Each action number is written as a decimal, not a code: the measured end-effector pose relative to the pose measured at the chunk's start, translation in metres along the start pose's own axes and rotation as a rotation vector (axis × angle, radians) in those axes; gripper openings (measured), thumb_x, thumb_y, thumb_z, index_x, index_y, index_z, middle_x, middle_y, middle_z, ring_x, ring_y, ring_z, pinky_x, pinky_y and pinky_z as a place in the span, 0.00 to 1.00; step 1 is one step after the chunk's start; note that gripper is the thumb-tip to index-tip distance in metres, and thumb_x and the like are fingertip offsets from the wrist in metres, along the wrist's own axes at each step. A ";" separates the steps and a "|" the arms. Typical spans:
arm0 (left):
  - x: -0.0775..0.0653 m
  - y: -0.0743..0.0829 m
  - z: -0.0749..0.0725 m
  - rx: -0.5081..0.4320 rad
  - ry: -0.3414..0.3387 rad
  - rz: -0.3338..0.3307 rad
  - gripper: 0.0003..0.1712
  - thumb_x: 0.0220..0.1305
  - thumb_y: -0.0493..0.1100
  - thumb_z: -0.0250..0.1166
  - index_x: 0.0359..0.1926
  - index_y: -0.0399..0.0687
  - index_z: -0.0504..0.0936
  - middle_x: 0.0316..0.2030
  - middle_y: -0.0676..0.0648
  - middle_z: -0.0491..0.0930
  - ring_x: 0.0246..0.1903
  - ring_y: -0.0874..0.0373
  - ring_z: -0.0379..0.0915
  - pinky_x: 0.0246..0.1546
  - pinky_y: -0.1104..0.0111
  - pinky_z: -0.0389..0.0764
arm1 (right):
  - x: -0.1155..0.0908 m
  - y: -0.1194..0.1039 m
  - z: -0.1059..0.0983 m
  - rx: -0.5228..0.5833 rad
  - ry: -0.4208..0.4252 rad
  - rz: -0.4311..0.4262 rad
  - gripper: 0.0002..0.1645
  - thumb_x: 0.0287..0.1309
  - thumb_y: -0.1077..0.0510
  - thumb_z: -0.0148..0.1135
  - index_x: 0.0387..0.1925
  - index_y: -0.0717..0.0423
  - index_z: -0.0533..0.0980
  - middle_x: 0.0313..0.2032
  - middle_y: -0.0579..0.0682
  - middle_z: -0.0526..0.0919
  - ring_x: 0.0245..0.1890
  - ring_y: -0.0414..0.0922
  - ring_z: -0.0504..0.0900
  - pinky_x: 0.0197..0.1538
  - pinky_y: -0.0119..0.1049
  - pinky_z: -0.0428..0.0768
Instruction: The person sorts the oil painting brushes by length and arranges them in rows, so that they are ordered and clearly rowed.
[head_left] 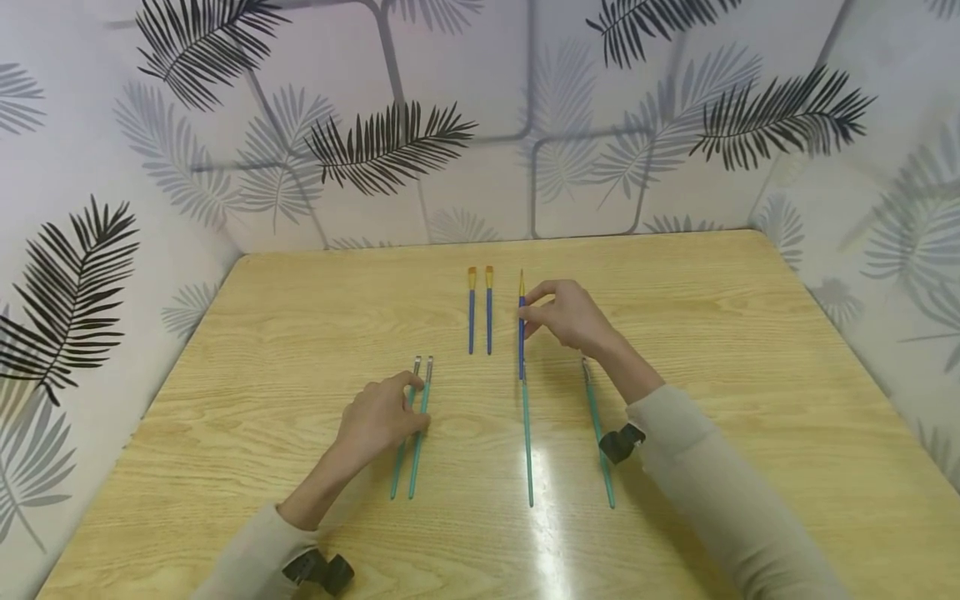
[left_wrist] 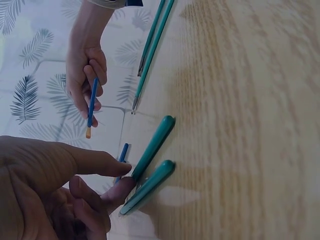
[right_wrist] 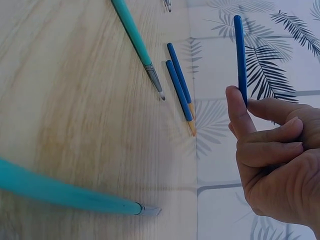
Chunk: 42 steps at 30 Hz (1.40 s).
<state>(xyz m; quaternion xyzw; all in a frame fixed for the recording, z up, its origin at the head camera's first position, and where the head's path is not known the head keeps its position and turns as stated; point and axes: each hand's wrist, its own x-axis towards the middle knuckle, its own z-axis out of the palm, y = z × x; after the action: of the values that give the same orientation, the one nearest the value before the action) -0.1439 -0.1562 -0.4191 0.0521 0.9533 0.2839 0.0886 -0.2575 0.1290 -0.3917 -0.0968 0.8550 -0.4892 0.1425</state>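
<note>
Lane between teal brushes, blue brushes beyond

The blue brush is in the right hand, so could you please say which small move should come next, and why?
I would probably lower the blue brush to the table beside the two other blue brushes: the right hand pinches it in the air, and those two lie there side by side.

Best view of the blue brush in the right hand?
Head: it shows the blue brush side-on, pointed tip to handle end. Left wrist shows both ends, tip shape unclear; right wrist, only handle, tip hidden.
</note>
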 end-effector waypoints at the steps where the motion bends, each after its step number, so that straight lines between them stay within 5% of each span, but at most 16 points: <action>1: 0.000 0.000 0.000 -0.001 0.000 0.000 0.30 0.56 0.40 0.68 0.61 0.37 0.76 0.19 0.52 0.78 0.08 0.66 0.54 0.10 0.77 0.54 | 0.000 0.000 0.000 0.000 0.000 0.002 0.21 0.68 0.51 0.61 0.57 0.57 0.75 0.31 0.53 0.90 0.07 0.35 0.53 0.13 0.29 0.56; 26: -0.004 0.006 -0.012 -0.006 0.029 0.030 0.30 0.60 0.46 0.71 0.62 0.41 0.77 0.20 0.53 0.80 0.11 0.65 0.53 0.12 0.76 0.53 | 0.014 0.010 -0.004 0.033 -0.002 0.025 0.21 0.68 0.52 0.61 0.56 0.59 0.75 0.33 0.57 0.90 0.06 0.35 0.53 0.12 0.28 0.55; 42: -0.003 0.029 -0.004 -0.106 0.019 0.021 0.29 0.60 0.49 0.70 0.61 0.48 0.78 0.21 0.55 0.80 0.13 0.63 0.63 0.15 0.72 0.59 | 0.026 0.010 -0.005 0.022 0.024 0.026 0.23 0.67 0.52 0.61 0.57 0.61 0.74 0.34 0.59 0.89 0.06 0.35 0.53 0.12 0.28 0.55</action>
<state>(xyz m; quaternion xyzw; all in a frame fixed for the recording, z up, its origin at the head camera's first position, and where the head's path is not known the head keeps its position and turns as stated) -0.1409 -0.1347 -0.3995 0.0545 0.9372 0.3354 0.0793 -0.2841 0.1299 -0.4023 -0.0782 0.8524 -0.4979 0.1394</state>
